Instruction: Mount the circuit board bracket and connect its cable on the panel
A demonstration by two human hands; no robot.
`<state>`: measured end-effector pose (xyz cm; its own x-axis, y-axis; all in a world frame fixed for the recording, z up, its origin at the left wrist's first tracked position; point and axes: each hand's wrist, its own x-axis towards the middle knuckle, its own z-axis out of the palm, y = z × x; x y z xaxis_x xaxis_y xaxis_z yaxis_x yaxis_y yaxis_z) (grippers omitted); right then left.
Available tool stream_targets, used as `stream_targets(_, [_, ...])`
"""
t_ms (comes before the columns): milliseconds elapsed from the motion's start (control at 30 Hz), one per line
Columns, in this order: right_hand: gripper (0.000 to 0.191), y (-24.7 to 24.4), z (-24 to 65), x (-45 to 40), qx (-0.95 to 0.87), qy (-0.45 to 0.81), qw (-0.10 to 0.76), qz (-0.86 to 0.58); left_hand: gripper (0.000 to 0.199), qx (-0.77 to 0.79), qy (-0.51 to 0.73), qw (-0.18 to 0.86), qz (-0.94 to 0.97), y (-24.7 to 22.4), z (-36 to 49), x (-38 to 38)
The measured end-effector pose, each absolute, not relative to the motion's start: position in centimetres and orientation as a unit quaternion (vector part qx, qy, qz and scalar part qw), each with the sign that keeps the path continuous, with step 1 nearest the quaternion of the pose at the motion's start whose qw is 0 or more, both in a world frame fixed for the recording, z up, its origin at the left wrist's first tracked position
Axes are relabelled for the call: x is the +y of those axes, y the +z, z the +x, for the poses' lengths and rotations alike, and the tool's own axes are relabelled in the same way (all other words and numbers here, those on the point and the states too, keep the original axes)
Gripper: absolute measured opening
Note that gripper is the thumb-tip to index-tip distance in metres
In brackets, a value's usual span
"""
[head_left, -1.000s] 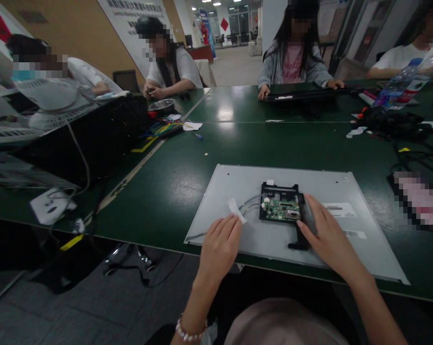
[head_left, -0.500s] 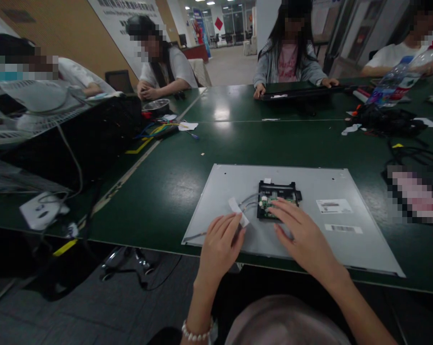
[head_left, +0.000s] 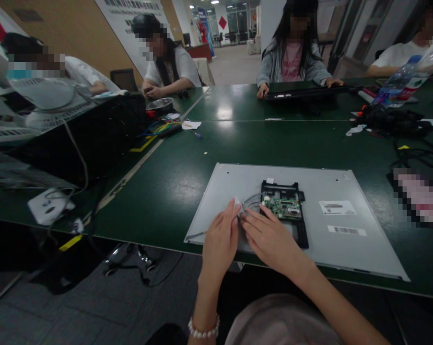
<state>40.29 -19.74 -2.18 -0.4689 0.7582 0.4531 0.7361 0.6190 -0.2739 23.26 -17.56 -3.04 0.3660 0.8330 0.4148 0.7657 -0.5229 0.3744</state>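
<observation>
A silver flat display panel [head_left: 202, 211] lies on the green table, carrying a black plastic bracket [head_left: 301, 232] with a green circuit board [head_left: 281, 208] in it. Thin grey cables [head_left: 251, 197] run from the board's left side across the panel. My left hand [head_left: 221, 235] is closed, its fingertips on a small white strip of tape [head_left: 237, 202] at the cables. Beside it, my right hand [head_left: 270, 239] has its fingers stretched out and somewhat apart, the tips touching the cables close to the tape. My fingers hide part of the tape and cables.
White labels [head_left: 336, 207] are stuck on the panel's right part. A pink phone-like object [head_left: 421, 194] and black cables lie at right. Loose wires [head_left: 162, 127], a metal bowl [head_left: 160, 104] and a black box [head_left: 104, 136] stand left. Across the table, several people sit; one holds a dark panel [head_left: 306, 92].
My right hand has moved left, off the circuit board to the cables beside my left hand, uncovering the board and bracket. My left hand has shifted slightly up over the tape.
</observation>
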Motion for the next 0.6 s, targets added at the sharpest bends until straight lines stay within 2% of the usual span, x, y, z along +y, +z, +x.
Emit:
stream_targets(233, [0.028, -2.4, 41.1, -19.4, -0.864, 0.003, 0.270, -0.426, 0.051, 0.513, 0.275, 0.073, 0.810, -2.8, 24.8, -16.6])
stream_targets(600, [0.021, -2.6, 43.1, -18.9, -0.847, 0.006, 0.331, -0.416, 0.036, 0.579, 0.262, 0.030, 0.772, -2.8, 28.5, -14.9])
